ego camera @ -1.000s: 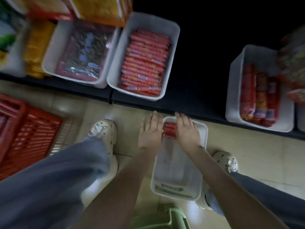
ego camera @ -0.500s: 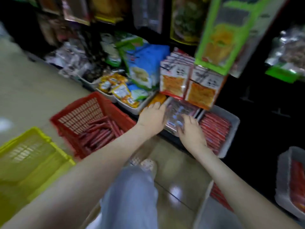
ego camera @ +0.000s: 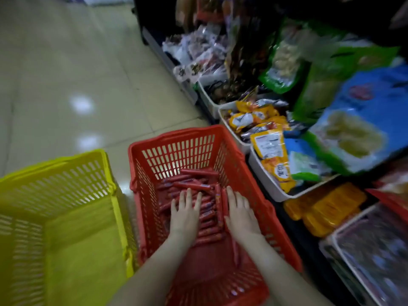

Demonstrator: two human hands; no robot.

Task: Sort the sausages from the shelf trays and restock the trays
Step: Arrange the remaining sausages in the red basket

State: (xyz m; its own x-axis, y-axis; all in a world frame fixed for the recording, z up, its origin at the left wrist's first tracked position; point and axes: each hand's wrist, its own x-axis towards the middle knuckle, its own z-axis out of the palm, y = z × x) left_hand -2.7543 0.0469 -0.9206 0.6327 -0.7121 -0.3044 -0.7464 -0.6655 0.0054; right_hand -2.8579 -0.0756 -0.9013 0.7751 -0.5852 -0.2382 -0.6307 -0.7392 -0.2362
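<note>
In red slatted plastic basket point(ego camera: 183, 133): our left hand point(ego camera: 186, 209), right hand point(ego camera: 240, 214) spread flat on loose red sausage sticks point(ego camera: 194, 185); we judge sorting underway, restocking pending.

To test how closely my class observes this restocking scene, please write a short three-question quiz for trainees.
1. True or false: the left hand and the right hand both rest on sausages in the red basket.
2. The yellow basket stands: A) on the shelf; B) on the floor, left of the red basket; C) inside the red basket.
3. Missing word: neither hand's grip is closed; both are ____.
Key: 1 true; 2 B; 3 open.
</note>
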